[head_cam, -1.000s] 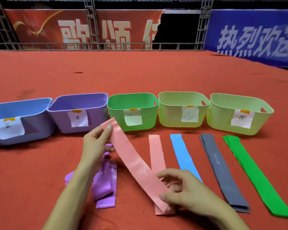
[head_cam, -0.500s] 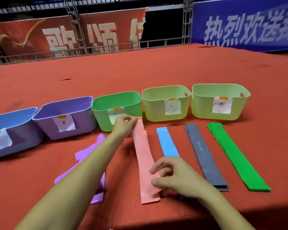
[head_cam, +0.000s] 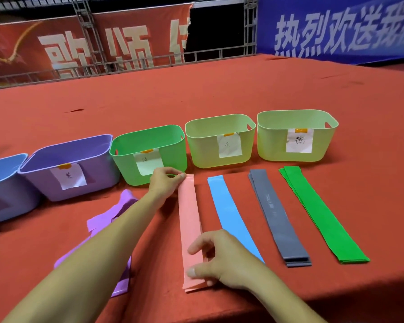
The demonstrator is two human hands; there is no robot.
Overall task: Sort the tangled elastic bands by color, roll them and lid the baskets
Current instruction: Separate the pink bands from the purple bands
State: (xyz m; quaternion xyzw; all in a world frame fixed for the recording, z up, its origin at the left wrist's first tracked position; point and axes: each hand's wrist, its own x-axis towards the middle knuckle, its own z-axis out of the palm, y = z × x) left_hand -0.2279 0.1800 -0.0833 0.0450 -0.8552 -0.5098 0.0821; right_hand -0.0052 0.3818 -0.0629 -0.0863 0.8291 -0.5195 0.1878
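A pink band (head_cam: 189, 215) lies flat and straight on the red table, stacked on another pink one. My left hand (head_cam: 165, 181) pinches its far end near the green basket (head_cam: 149, 141). My right hand (head_cam: 222, 259) holds its near end, thumb and fingers curled on it. To the right lie a blue band (head_cam: 231, 213), grey bands (head_cam: 275, 215) and green bands (head_cam: 317, 213), each laid out straight. Crumpled purple bands (head_cam: 110, 217) lie partly under my left forearm.
Five open baskets stand in a row behind the bands: blue (head_cam: 0, 164), purple (head_cam: 65, 150), green, and two pale green ones (head_cam: 219, 123) (head_cam: 297, 115), each with a paper label. The table's front edge (head_cam: 336, 294) runs close below the band ends. No lids are in view.
The pink band went from held up at a slant to lying flat on the other pink band. My left hand moved forward to its far end; the view shifted left.
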